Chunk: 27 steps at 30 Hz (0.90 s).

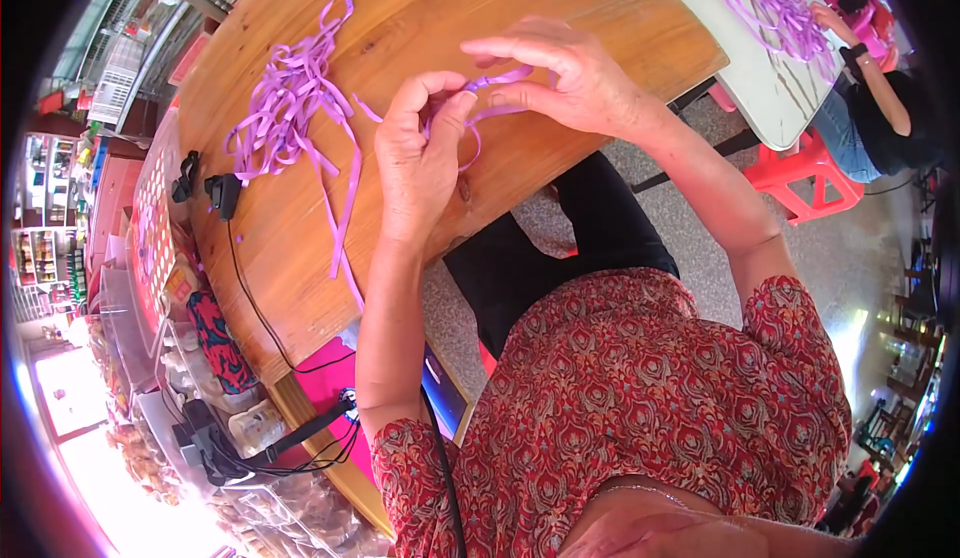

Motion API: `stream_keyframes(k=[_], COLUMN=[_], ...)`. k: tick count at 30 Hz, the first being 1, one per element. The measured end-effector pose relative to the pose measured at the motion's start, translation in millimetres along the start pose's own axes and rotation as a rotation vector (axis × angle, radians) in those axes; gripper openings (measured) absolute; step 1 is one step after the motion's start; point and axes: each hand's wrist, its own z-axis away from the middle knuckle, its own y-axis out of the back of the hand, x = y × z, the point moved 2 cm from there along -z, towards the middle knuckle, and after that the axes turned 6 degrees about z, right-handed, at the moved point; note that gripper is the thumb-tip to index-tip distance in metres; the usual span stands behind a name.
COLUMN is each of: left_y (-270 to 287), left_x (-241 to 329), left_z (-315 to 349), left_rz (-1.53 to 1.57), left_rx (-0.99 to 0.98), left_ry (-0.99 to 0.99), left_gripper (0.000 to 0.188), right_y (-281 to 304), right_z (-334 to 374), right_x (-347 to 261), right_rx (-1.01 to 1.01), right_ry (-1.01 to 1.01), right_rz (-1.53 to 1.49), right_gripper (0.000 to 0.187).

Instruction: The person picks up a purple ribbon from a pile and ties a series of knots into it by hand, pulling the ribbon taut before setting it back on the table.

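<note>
Over the wooden table, a narrow purple ribbon (497, 79) is stretched between my two hands. My left hand (418, 148) pinches it between thumb and forefinger, and a short end sticks out on that hand's left side. Curled around the ribbon at the right is my right hand (565, 76), its thumb and fingers bent into a wide C. Two strands run into that hand, one near the forefinger and one by the thumb. A small loop hangs below, beside my left thumb. The exact grip inside my right hand is partly hidden.
A tangled heap of purple ribbon (285, 108) lies on the wooden table (400, 8), strands trailing toward my left forearm. A black device (223, 194) with a cable sits by the left edge. Another person works on purple ribbons (785, 20) at a white table (775, 108), beside a red stool (810, 180).
</note>
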Motion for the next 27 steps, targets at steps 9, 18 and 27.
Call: stream_keyframes(k=[9, 18, 27], left_y=[-3.6, 3.1, 75.3], left_x=[46.7, 62.2, 60.8], left_z=[22.6, 28.2, 54.9], left_rz=[0.198, 0.152, -0.187], left_rx=[-0.016, -0.018, 0.087], left_ry=[0.114, 0.117, -0.110], left_gripper=[0.012, 0.010, 0.010], right_y=[18.5, 46.4, 118.8], right_z=[-5.3, 0.6, 59.2], right_x=[-37.3, -47.6, 19.9], right_rx=[0.122, 0.107, 0.176], right_ry=[0.237, 0.334, -0.100], right_rz=[0.052, 0.131, -0.002], right_gripper=[0.026, 0.016, 0.014])
